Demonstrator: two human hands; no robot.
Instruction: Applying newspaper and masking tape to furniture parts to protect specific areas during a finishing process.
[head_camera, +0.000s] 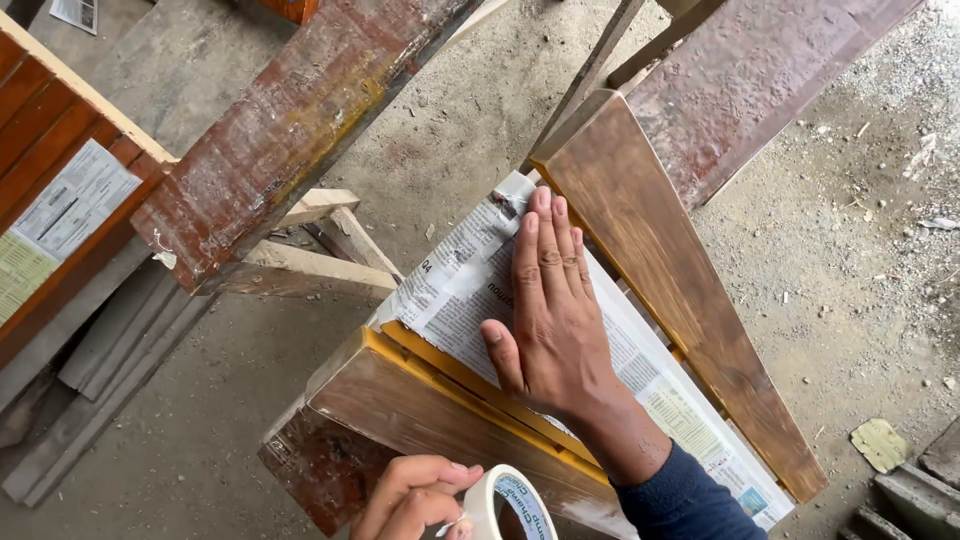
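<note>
Head view, looking down over a dusty concrete floor (840, 260).

Right hand (550, 310): flat, palm down, fingers straight and held together, thumb spread to the side. It presses on a sheet of newspaper (455, 290) that lies over a stained wooden frame (440, 420) with yellow inner edges. Fingertips reach the upper corner of the paper, where a strip of pale masking tape (500, 215) runs along it. Dark blue sleeve (685, 500) at the wrist. The hand holds nothing.

Left hand (415, 495): at the bottom edge of the view, just below the frame's near rail, fingers curled around a roll of masking tape (505, 500). The loose end of the tape cannot be made out.

Newspaper covers the recessed panel between the frame's rails; a brown slanted rail (680, 290) borders it on the right side.

Surroundings: a worn red-brown plank (290, 120) crosses the upper left, resting on pale timber supports (320, 265). At far left, another reddish wooden piece (50, 130) carries its own taped newspaper sheet (60, 220). A second weathered plank (740, 90) sits at upper right.
</note>
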